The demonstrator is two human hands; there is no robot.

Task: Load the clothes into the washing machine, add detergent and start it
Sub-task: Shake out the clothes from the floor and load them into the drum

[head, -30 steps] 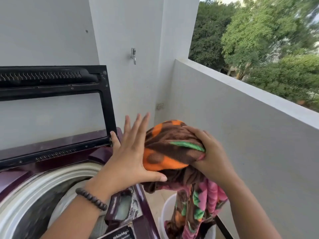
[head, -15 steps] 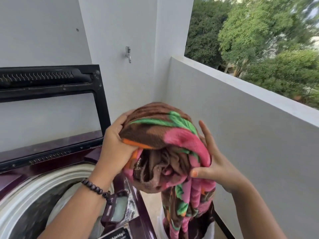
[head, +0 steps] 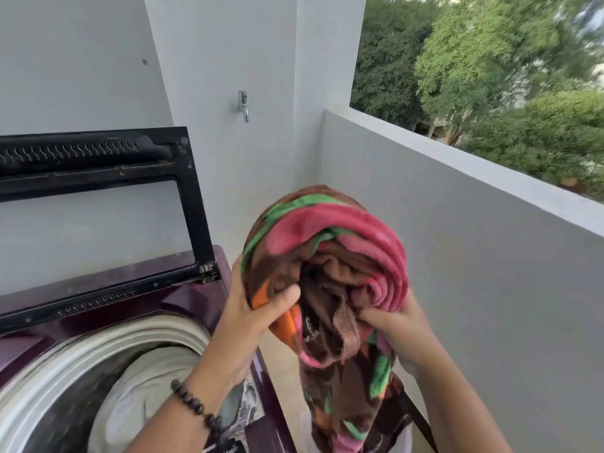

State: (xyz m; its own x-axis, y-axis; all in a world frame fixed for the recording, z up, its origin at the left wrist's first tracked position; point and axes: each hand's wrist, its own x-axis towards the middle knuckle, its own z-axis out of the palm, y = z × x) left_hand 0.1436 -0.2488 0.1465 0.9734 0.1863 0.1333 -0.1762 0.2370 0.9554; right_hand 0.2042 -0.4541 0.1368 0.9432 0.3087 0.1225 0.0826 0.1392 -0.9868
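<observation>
On a balcony, the washing machine stands open lower left. Since a second ago, left hand and right hand both grip the blanket, bunched higher, ready for loading.

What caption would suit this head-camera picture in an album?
Both hands, left and right, grip a bundled blanket beside the open washer.

blanket: brown fleece with pink, green and orange patches, bunched in a roll, tail hanging down, right of the machine
washing machine: purple top-loader, black-framed lid raised upright, pale cloth in drum
</observation>
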